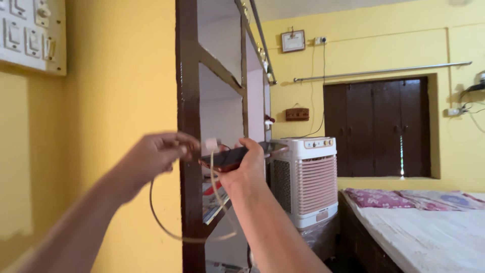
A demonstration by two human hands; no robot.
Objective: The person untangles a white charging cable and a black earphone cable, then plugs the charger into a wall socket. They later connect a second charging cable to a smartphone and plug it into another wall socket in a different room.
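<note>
A dark brown wooden shelf unit point(189, 91) is standing against the yellow wall, a printed paper point(212, 199) is lying on its lower board, and to the right a bed point(424, 237) is carrying a pale sheet with pink floral pillows point(379, 198) lying at its head

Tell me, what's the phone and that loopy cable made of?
The phone in the right hand looks like glossy glass, since its dark face shines. The cable held by the left hand seems soft pale plastic or rubber, since it droops in a loop.
</note>
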